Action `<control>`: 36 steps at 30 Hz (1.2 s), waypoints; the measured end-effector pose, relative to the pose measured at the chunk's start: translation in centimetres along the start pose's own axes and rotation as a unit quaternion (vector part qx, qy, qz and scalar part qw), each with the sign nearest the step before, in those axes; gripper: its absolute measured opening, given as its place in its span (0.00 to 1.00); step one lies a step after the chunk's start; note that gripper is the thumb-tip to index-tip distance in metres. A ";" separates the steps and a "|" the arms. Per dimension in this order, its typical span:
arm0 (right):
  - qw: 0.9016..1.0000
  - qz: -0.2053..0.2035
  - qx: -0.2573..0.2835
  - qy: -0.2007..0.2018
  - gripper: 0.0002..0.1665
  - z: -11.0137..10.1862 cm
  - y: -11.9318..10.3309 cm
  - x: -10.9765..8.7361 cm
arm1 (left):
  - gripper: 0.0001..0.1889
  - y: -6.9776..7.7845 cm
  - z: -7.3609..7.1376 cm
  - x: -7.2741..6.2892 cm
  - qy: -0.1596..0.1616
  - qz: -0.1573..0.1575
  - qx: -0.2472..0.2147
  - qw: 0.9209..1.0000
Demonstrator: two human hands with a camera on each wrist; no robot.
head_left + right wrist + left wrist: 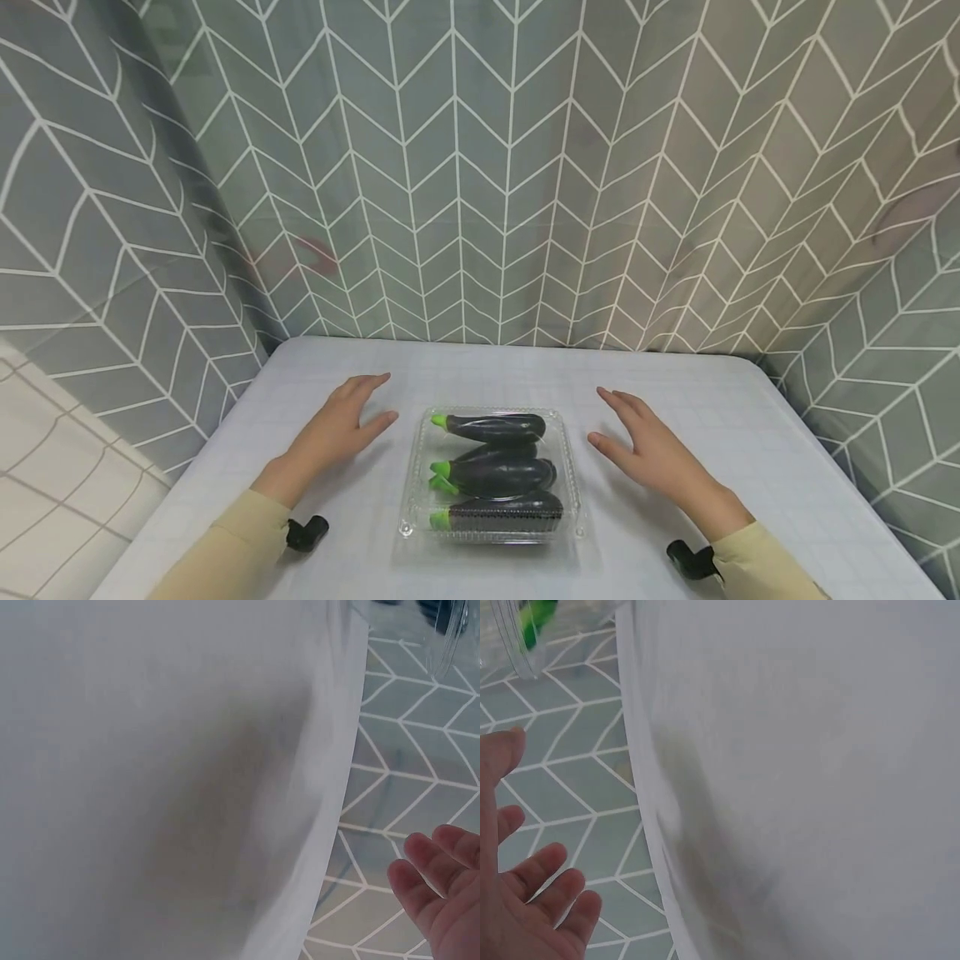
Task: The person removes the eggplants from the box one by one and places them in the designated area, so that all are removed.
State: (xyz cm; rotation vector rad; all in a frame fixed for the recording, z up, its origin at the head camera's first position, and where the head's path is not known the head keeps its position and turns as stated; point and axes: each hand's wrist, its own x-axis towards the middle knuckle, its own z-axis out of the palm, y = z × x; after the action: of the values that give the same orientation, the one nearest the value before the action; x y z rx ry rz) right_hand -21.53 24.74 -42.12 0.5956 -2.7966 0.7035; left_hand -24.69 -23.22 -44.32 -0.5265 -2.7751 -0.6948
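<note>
A clear plastic clamshell box [415,492] stands on the table, its lid closed over several dark eggplants [501,477] with green stems. To the left of the box my left hand [339,427] hovers over the table, fingers extended and holding nothing. On the other side my right hand [651,442] is held likewise, thumb apart from the fingers, touching nothing. In the left wrist view, a corner of the box [525,652] with a green stem shows past the left hand [540,900]. The right wrist view has the right hand [442,892] and a box edge [448,645].
A white cloth covers the table [510,367]. Behind it and at both sides hangs a grey curtain [480,167] with a white chevron pattern. Black wrist cameras [306,533] are strapped at both cuffs. A pale tiled surface [60,483] lies at the lower left.
</note>
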 end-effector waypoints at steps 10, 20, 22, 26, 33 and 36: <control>0.999 -0.022 0.020 0.017 0.39 0.9 -1.2 -1.7 | 0.36 1.7 0.5 -2.1 0.000 -0.013 -0.041 0.999; 0.999 -0.026 0.032 0.023 0.37 1.1 -2.7 -3.3 | 0.34 3.5 0.8 -3.9 -0.011 -0.041 -0.100 0.994; 0.999 -0.026 0.039 0.022 0.36 1.1 -3.0 -3.7 | 0.34 3.9 0.7 -4.3 -0.013 -0.044 -0.111 0.993; 0.998 -0.028 0.056 0.018 0.35 1.1 -3.5 -4.4 | 0.32 4.6 0.7 -5.1 -0.006 -0.044 -0.128 0.991; 0.995 -0.038 0.091 0.006 0.33 1.3 -4.1 -5.4 | 0.28 5.7 0.7 -6.6 0.003 -0.046 -0.184 0.982; 0.993 -0.048 0.107 0.005 0.33 1.4 -4.4 -5.8 | 0.28 6.2 0.6 -7.2 0.002 -0.058 -0.207 0.977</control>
State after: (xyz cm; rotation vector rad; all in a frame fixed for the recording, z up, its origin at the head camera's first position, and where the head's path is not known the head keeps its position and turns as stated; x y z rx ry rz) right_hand -14.55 22.40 -43.16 0.7565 -2.6801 0.9905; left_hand -15.77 -19.88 -44.50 -0.4362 -2.6757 -1.3124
